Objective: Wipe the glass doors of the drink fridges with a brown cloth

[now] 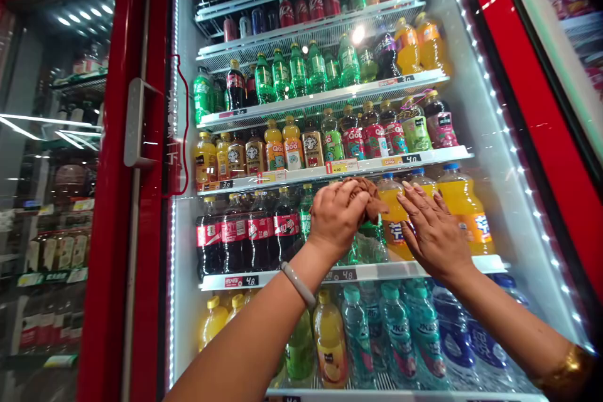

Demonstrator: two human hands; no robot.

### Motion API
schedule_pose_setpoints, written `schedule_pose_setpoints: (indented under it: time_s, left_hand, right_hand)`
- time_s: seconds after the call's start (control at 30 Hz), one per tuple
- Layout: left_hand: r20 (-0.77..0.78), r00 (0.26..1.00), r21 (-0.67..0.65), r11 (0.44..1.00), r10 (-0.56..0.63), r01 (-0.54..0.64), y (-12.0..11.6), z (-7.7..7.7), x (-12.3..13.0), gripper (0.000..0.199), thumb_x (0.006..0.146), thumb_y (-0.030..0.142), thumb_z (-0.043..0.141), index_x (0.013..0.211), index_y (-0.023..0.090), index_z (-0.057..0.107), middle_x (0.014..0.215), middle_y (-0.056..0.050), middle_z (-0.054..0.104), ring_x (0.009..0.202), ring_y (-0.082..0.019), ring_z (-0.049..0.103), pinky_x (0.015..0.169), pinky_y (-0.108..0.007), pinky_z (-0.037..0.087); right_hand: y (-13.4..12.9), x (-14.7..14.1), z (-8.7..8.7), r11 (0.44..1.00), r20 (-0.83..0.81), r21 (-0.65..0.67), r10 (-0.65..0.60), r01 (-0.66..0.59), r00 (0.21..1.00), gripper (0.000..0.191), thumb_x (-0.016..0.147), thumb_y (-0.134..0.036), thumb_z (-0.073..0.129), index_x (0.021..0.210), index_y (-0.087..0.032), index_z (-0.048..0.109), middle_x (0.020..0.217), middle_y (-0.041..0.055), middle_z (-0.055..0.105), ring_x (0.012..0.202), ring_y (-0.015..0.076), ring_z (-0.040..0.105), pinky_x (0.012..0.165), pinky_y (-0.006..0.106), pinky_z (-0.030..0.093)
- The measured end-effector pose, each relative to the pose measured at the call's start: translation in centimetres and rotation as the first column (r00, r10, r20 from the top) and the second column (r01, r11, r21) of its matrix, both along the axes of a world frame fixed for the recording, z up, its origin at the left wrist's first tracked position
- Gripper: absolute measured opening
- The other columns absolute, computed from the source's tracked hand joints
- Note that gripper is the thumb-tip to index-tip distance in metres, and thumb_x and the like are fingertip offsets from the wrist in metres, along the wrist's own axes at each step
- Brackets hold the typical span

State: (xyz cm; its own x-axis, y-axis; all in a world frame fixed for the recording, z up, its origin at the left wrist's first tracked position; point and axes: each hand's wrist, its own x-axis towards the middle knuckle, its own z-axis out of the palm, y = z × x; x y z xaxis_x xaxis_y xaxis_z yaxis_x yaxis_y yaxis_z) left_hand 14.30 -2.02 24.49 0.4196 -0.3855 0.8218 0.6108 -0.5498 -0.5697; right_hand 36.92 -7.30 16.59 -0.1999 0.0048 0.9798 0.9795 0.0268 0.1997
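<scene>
My left hand [336, 217], with a pale bracelet on its wrist, is closed around a crumpled brown cloth [370, 196]. It is in front of the green bottles on the shelf of large bottles. To its right, my right hand [431, 232] has its fingers stretched out and lies flat, palm toward the drinks, in front of large orange bottles [464, 201] with blue caps. No object shows in it. A glass door appears to stand between the hands and the bottles, with faint reflections on it. The two hands are apart.
Dark cola bottles [234, 235] stand left of my hands. Below are teal-capped bottles [398, 326] and a yellow juice bottle [328, 342]. Higher shelves hold green bottles [299, 72] and cans. A grey door handle [136, 122] is at the left, beside another red-framed fridge [97, 201].
</scene>
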Motion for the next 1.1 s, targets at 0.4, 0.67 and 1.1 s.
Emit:
schedule_pose_setpoints:
  time_s: [0.4, 0.67, 1.1]
  left_hand:
    - [-0.26, 0.964, 0.083, 0.996, 0.055, -0.034, -0.3, -3.9, -0.3, 0.022, 0.098, 0.029, 0.061, 0.118, 0.03, 0.071, 0.137, -0.001, 0.066, 0.127, -0.022, 0.056, 0.104, -0.041, 0.048]
    - [0.012, 0.997, -0.053, 0.996, 0.071, -0.07, -1.0, -1.9, 0.3, 0.023, 0.094, 0.031, 0.067, 0.117, 0.028, 0.07, 0.137, -0.006, 0.067, 0.124, -0.025, 0.058, 0.109, -0.048, 0.047]
    - [-0.055, 0.989, -0.187, 0.971, 0.138, -0.146, -1.8, 0.3, -2.0, 0.018, 0.088, 0.042, 0.073, 0.096, 0.026, 0.072, 0.114, -0.005, 0.071, 0.105, -0.025, 0.059, 0.088, -0.043, 0.049]
  right_hand:
    - [-0.3, 0.2, 0.1, 1.0, -0.007, -0.009, 0.029, -0.029, 1.0, 0.07, 0.098, -0.027, 0.055, 0.162, -0.029, 0.027, 0.166, 0.0072, 0.038, 0.154, 0.0271, 0.037, 0.128, 0.057, 0.031]
    - [0.1, -3.9, 4.4, 0.992, -0.005, 0.041, 0.12, -0.12, 0.993, 0.052, 0.1, -0.026, 0.049, 0.152, -0.03, 0.045, 0.16, 0.0051, 0.047, 0.152, 0.0239, 0.04, 0.13, 0.055, 0.026]
    - [2.0, -5.1, 3.5, 0.998, 0.022, -0.023, 0.065, -0.064, 0.998, 0.072, 0.1, -0.028, 0.048, 0.165, -0.033, 0.016, 0.169, 0.0046, 0.03, 0.157, 0.0242, 0.03, 0.129, 0.058, 0.027]
